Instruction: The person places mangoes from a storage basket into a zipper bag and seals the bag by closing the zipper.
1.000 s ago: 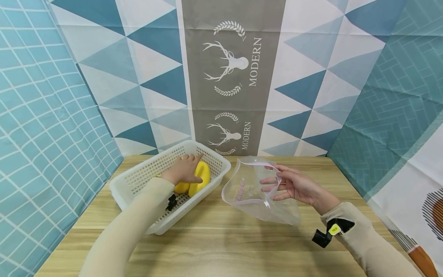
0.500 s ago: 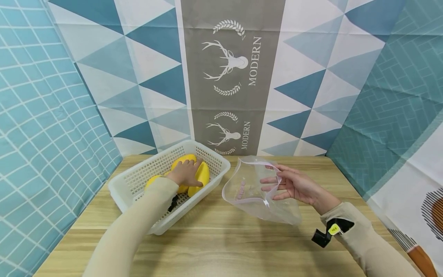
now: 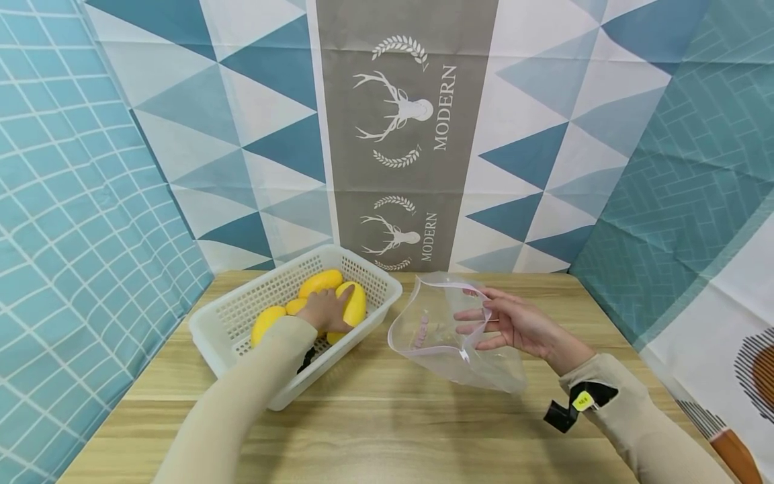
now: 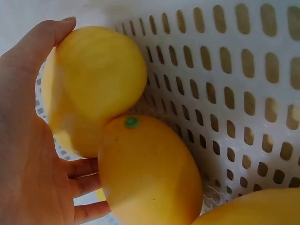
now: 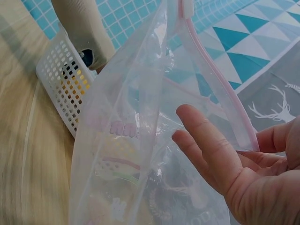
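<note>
My left hand (image 3: 326, 310) reaches into a white plastic basket (image 3: 211, 346), its thumb and fingers curled round a yellow mango (image 4: 93, 75) near the basket's right end. Against that mango lies a second mango (image 4: 150, 173) with a green stem spot; the fingertips pass behind it. Further left and back in the basket are more yellow mangoes (image 3: 320, 282). At the right, my right hand (image 3: 514, 326) pinches the rim of a clear zip bag (image 3: 435, 336) with a pink zip edge. Two fingers stretch straight across the bag's mouth, which gapes toward the left.
A wood-grain table (image 3: 375, 430) bears the basket and the bag. Behind it hangs a patterned cloth (image 3: 399, 154), with a blue tiled cloth (image 3: 60, 202) along the left side. Wrist cameras are strapped to both forearms, one a black mount (image 3: 568, 410).
My left hand has come down onto the mango at the basket's right end and closed round it. More mangoes show beside the wrist. The right hand and bag stay still.
</note>
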Demonstrator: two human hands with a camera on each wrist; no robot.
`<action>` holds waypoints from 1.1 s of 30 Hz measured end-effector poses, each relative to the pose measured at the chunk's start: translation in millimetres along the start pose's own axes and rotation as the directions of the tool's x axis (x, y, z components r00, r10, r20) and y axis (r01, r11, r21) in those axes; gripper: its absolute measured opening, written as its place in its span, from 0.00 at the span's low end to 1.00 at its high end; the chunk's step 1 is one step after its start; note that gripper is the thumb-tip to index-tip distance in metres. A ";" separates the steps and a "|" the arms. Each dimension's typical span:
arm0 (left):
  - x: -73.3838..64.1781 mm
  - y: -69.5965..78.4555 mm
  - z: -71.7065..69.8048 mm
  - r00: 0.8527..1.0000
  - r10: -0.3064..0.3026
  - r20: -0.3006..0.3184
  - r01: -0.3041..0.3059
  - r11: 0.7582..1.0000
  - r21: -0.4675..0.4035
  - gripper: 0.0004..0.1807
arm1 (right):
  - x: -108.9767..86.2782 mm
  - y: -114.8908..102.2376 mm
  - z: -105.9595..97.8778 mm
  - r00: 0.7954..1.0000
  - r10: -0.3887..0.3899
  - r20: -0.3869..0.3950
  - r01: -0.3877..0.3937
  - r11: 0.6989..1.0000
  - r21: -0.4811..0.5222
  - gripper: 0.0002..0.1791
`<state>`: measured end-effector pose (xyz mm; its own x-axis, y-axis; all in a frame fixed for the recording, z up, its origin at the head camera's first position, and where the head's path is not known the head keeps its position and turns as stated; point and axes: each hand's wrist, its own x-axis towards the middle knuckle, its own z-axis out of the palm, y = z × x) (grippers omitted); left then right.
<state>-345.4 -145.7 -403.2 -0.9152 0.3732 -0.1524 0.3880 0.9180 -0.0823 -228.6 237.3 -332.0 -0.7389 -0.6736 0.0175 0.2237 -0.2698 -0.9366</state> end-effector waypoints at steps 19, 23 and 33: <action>-3.1 -4.6 0.8 1.000 0.004 -0.009 -0.003 1.000 0.030 0.57 | 1.9 0.4 -0.5 1.000 0.005 -0.017 -0.005 1.000 -0.010 0.26; -6.6 -8.0 -1.8 0.999 0.015 -0.039 -0.015 1.000 0.018 0.55 | 1.9 0.5 -0.4 1.000 0.001 -0.015 -0.001 1.000 -0.014 0.25; -15.7 -17.5 -6.0 0.997 0.020 -0.075 -0.028 0.994 -0.106 0.46 | 2.4 0.8 -1.5 1.000 -0.003 0.004 0.003 1.000 -0.012 0.23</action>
<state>-338.5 -166.9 -393.4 -0.9128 0.4005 -0.0797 0.3997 0.9163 0.0266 -231.2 236.5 -333.2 -0.7368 -0.6758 0.0218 0.2139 -0.2635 -0.9406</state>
